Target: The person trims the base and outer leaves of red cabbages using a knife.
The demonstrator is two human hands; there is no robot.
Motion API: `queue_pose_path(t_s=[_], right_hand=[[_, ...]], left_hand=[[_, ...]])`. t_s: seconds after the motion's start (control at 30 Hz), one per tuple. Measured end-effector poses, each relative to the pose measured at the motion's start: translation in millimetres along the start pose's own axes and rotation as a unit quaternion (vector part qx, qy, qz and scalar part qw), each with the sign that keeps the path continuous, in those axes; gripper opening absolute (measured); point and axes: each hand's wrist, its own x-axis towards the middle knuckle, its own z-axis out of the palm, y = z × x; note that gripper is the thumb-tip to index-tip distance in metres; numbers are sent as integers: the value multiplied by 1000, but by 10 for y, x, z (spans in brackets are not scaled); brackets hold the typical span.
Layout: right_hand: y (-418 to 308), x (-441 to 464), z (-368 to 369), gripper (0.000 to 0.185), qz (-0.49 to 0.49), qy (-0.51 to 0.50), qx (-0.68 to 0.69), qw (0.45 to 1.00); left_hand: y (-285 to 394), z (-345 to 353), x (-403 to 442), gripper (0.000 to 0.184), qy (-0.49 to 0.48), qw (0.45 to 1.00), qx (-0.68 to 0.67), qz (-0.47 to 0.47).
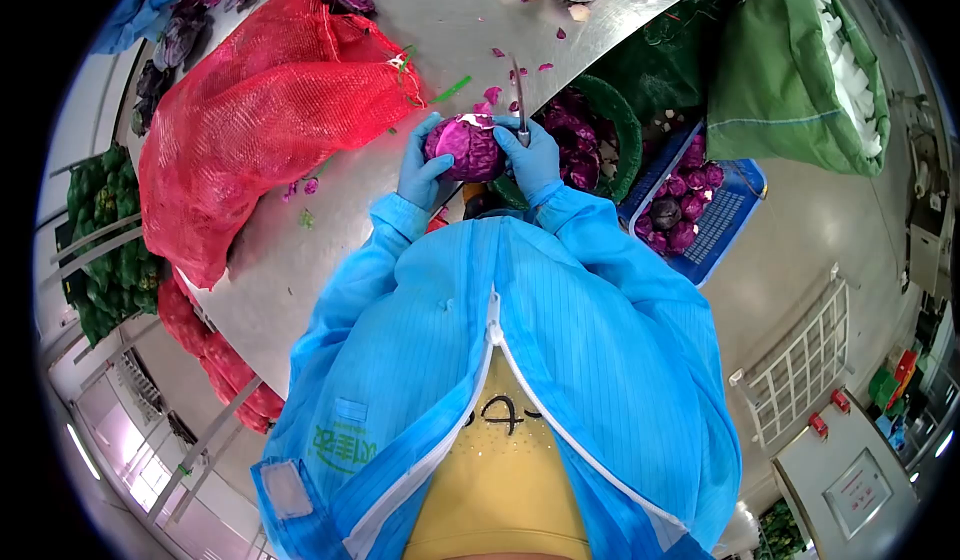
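A purple cabbage (466,150) is held up in front of my chest, near the edge of the steel table. My left hand (418,168), in a blue glove, is wrapped round its left side. On the cabbage's right side, my gloved right hand (535,160) is closed on a knife (520,105), whose blade points up and away from me. The thumb of that hand is against or very near the cabbage; I cannot tell which. A pale patch shows on the top of the cabbage. Scraps of purple leaf (492,94) lie just beyond it.
A full red mesh bag (270,125) lies on the steel table (460,20) at left. On the right are a green bin (628,130) of purple leaves, a blue crate (735,205) with several purple cabbages, and a green sack (770,80). Another person's blue sleeve (135,10) shows far left.
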Motion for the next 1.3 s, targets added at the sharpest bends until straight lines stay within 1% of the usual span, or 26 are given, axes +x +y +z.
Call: queue_pose_path(t_s=[0.03, 0.07, 0.1, 0.13, 0.2, 0.23, 0.3, 0.33, 0.4, 0.43, 0.5, 0.57, 0.63, 0.67, 0.73, 0.77, 0.83, 0.87, 0.9, 0.97, 1.0, 1.03, 1.1, 1.13, 1.2, 1.3], right_hand=[[43, -3, 35, 31, -77, 39, -64, 994], [84, -8, 57, 33, -153, 77, -128, 977], [48, -33, 81, 33, -153, 79, -127, 977], [7, -54, 91, 34, -150, 87, -158, 972], [-95, -97, 117, 35, -163, 99, -220, 957], [-164, -128, 136, 35, -163, 99, -218, 957], [-273, -170, 139, 31, -140, 88, -305, 938], [-223, -150, 124, 31, -140, 88, -305, 938], [-120, -73, 85, 24, -176, 55, -188, 965], [-129, -9, 32, 24, -177, 58, -187, 964], [-178, 125, -141, 19, -5, 35, 44, 998], [-196, 279, -400, 22, 21, 53, -8, 998], [-197, 299, -502, 35, -40, 55, -248, 966], [-167, 289, -497, 35, -41, 56, -247, 967], [-270, 168, -373, 55, -216, 26, -316, 923], [-354, 150, -316, 65, -205, -45, -301, 930], [-413, 157, -168, 66, -302, -104, -337, 886], [-460, 148, -144, 67, -270, -147, -344, 887], [-519, 170, -129, 67, -270, -146, -342, 889], [-586, 268, -118, 64, -259, -234, -406, 844], [-619, 286, -111, 61, -285, -232, -416, 832], [-664, 316, -109, 61, -284, -233, -416, 832], [-746, 376, -113, 56, -236, -321, -400, 825], [-746, 388, -111, 49, -285, -311, -417, 805], [-775, 398, -113, 45, -286, -319, -446, 786], [-822, 389, -94, 39, -289, -333, -504, 743]], left_hand=[[-54, -44, 19, 82, -1, 1000, 1, -1], [-105, -89, 36, 82, 42, 998, 35, 40], [-86, -67, 46, 82, 84, 991, 68, 80], [-75, -36, 54, 82, 81, 991, 68, 80], [-14, 81, 7, 96, 123, 947, 265, 130], [82, 192, -42, 96, 123, 947, 266, 131], [248, 415, -107, 116, 63, 818, 542, 182], [260, 455, -85, 128, 84, 814, 557, 139], [242, 395, -56, 124, 77, 806, 577, 108], [243, 370, -32, 121, 71, 797, 595, 77], [272, 341, -22, 119, 53, 809, 583, 62], [297, 341, -24, 116, 36, 820, 569, 47], [324, 330, -29, 111, 23, 810, 583, 62], [328, 311, -16, 111, 22, 809, 584, 63], [303, 247, 5, 106, 28, 816, 574, 66], [297, 209, 9, 106, 28, 815, 575, 66], [299, 105, 41, 100, 0, 874, 484, 40], [243, 8, 69, 98, -17, 910, 415, 17], [265, -20, 69, 98, -18, 908, 417, 16], [281, -60, 65, 97, -89, 940, 327, -41], [317, 16, 32, 94, -94, 956, 272, -57], [331, 43, 15, 94, -93, 956, 272, -58], [367, 109, -9, 87, -119, 959, 244, -79], [391, 170, -30, 87, -119, 959, 244, -78], [440, 285, -75, 79, -125, 976, 135, -115], [461, 286, -99, 72, -104, 976, 113, -154]])
